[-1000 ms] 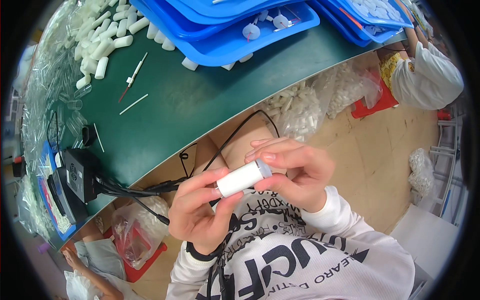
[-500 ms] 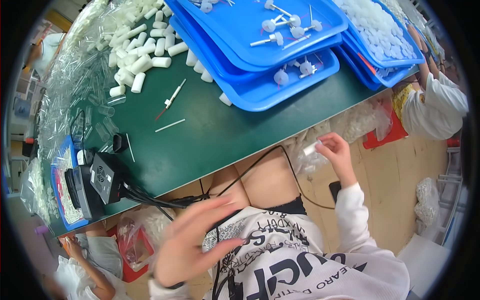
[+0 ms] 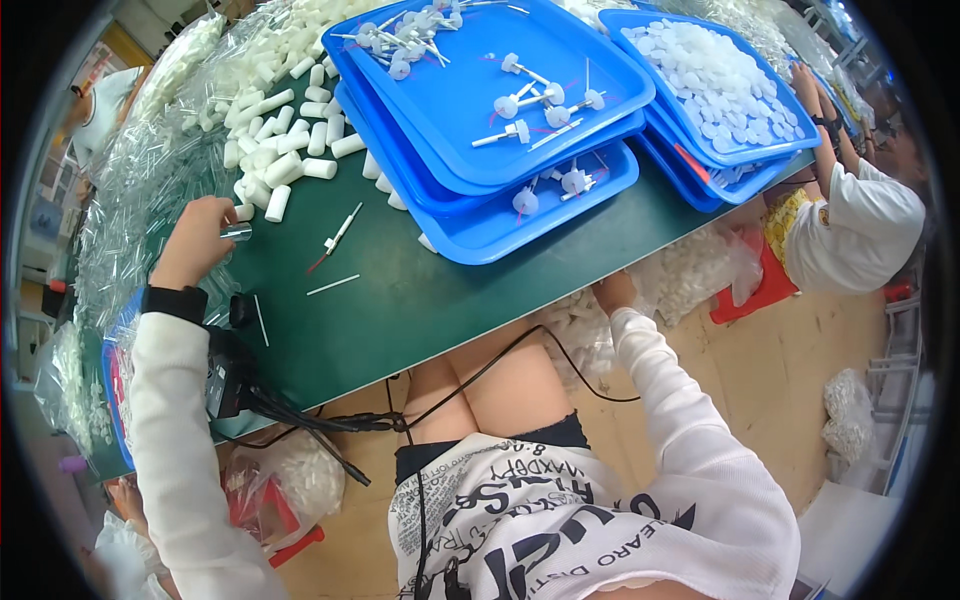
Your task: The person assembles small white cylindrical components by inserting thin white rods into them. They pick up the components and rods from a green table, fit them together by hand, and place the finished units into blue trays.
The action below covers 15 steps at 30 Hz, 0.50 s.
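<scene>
My left hand [image 3: 197,243] reaches over the left part of the green table, fingers closed on a short clear plastic tube [image 3: 236,232]. White foam-like cylinders [image 3: 279,204] lie in a heap beside it, and a pile of clear tubes [image 3: 130,215] spreads to its left. At the table's front edge, my right hand [image 3: 613,290] is over a clear bag of white pieces [image 3: 585,325]. Its fingers are hidden there, so I cannot see what they hold. A thin white stick with a red wire [image 3: 342,234] and a plain white stick [image 3: 333,285] lie mid-table.
Stacked blue trays [image 3: 440,215] hold white discs on sticks with red wires. Another blue tray [image 3: 620,40] carries many translucent discs. A black box with cables [image 3: 235,375] sits at the front left edge. At the right is another person in a white top [image 3: 865,230].
My left hand has gone from above my lap to the table's far left and now holds a clear tube. My right hand, earlier pinching a white cylinder, has moved left to the table edge.
</scene>
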Each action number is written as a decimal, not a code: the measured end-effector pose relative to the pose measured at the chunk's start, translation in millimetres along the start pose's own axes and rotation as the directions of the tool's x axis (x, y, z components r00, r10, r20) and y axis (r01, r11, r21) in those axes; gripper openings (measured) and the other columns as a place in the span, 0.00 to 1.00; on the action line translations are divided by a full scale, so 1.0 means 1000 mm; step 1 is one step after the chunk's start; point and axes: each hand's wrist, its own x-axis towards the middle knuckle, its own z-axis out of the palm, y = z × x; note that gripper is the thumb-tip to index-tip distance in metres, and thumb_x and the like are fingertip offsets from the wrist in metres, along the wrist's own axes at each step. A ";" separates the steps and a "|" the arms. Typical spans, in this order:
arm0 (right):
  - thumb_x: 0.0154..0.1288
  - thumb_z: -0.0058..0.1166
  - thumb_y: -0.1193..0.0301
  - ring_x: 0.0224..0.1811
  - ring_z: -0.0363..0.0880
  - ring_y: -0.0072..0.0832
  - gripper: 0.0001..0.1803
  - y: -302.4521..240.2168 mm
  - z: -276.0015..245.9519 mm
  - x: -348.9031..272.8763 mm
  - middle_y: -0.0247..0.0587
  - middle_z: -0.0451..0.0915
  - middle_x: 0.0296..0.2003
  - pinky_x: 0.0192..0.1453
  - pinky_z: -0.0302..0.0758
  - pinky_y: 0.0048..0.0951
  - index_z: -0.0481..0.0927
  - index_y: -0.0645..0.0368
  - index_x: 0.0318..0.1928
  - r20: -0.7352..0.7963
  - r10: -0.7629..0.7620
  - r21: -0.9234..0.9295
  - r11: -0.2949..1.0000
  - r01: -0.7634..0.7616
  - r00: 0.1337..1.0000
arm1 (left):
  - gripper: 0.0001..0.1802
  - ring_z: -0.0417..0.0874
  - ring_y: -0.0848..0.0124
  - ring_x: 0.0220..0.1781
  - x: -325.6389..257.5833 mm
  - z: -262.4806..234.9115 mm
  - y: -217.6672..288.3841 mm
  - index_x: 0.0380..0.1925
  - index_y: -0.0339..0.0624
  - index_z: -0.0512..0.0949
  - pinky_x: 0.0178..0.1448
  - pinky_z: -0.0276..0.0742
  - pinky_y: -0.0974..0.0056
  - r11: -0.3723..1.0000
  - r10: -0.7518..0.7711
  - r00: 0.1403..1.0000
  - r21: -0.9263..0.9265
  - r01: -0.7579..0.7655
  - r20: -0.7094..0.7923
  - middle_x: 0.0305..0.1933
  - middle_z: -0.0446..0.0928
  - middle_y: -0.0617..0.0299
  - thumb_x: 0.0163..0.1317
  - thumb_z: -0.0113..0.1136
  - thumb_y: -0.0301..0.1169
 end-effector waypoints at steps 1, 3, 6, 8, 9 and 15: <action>0.52 0.58 0.63 0.42 0.77 0.43 0.18 0.000 -0.002 -0.005 0.48 0.77 0.39 0.47 0.74 0.39 0.75 0.57 0.42 -0.081 -0.064 0.026 0.997 0.066 0.995 | 0.14 0.77 0.55 0.34 0.002 0.006 -0.002 0.30 0.33 0.73 0.41 0.73 0.58 0.999 0.031 0.998 0.037 -0.029 -0.051 0.32 0.76 0.51 0.40 0.62 0.18; 0.53 0.58 0.64 0.42 0.76 0.43 0.18 0.002 -0.011 -0.017 0.49 0.76 0.40 0.45 0.74 0.37 0.75 0.59 0.42 -0.248 -0.181 0.062 0.977 0.202 0.952 | 0.09 0.75 0.52 0.32 0.001 0.012 -0.010 0.30 0.34 0.70 0.39 0.71 0.57 0.989 0.098 0.987 0.119 -0.083 -0.125 0.32 0.75 0.48 0.47 0.57 0.21; 0.53 0.57 0.67 0.37 0.78 0.40 0.15 -0.005 -0.064 -0.053 0.47 0.78 0.35 0.41 0.74 0.32 0.76 0.61 0.40 -0.149 -0.209 0.396 0.883 0.252 0.966 | 0.07 0.74 0.48 0.33 0.007 0.012 0.004 0.31 0.33 0.68 0.39 0.70 0.55 0.985 -0.162 0.966 -0.087 0.147 -0.201 0.30 0.74 0.43 0.56 0.49 0.28; 0.54 0.56 0.68 0.31 0.78 0.36 0.12 -0.004 -0.103 -0.072 0.45 0.80 0.30 0.37 0.73 0.30 0.77 0.62 0.37 0.050 -0.387 0.507 0.804 0.310 0.921 | 0.15 0.74 0.41 0.36 0.007 -0.002 0.036 0.30 0.29 0.67 0.42 0.66 0.49 0.933 -0.275 0.942 -0.288 0.214 -0.191 0.30 0.73 0.36 0.61 0.42 0.35; 0.55 0.56 0.68 0.30 0.79 0.34 0.11 -0.012 -0.129 -0.078 0.44 0.80 0.29 0.36 0.73 0.29 0.77 0.62 0.36 0.181 -0.414 0.502 0.819 0.278 0.892 | 0.16 0.74 0.40 0.35 0.008 0.000 0.043 0.30 0.29 0.66 0.41 0.66 0.48 0.913 -0.293 0.935 -0.349 0.211 -0.201 0.29 0.73 0.36 0.61 0.42 0.36; 0.59 0.54 0.71 0.31 0.79 0.24 0.08 -0.096 -0.309 -0.086 0.36 0.81 0.29 0.38 0.73 0.25 0.78 0.63 0.36 0.491 -0.671 0.600 0.723 0.342 0.556 | 0.19 0.78 0.44 0.36 0.022 0.024 0.073 0.31 0.30 0.68 0.41 0.74 0.51 0.984 -0.157 0.959 -0.125 0.130 -0.236 0.28 0.76 0.39 0.48 0.65 0.32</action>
